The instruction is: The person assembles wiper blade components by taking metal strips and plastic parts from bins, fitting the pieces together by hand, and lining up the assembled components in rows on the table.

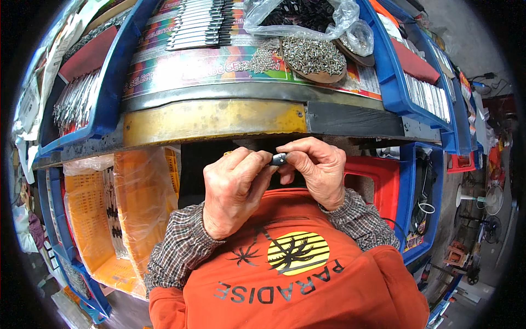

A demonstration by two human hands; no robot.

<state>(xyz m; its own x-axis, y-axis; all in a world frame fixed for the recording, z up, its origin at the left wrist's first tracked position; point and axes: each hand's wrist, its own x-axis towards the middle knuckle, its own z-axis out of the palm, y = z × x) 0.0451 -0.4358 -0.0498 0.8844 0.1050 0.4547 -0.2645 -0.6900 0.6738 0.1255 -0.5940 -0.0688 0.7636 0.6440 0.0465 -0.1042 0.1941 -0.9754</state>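
A small dark rounded piece with a pale mark (279, 159) is held up between my two hands, just in front of the bench edge. My left hand (233, 189) pinches it from the left, fingers curled and closed. From the right, the thumb and fingers of my right hand (318, 167) close on its other end. The piece's exact kind is too small to tell, and fingertips hide part of it. Beyond the hands, small metal pins (315, 55) fill a shallow brown dish (323, 78), with a loose heap of small silvery bits (260, 61) beside it.
Slim metal pieces with black ends (197, 24) lie in a row on the bench. A clear plastic bag (359, 38) holds black parts. Blue bins (104, 109) (402, 98) flank the bench top. Below stand an orange crate (87, 219) and a red stool-like object (378, 178).
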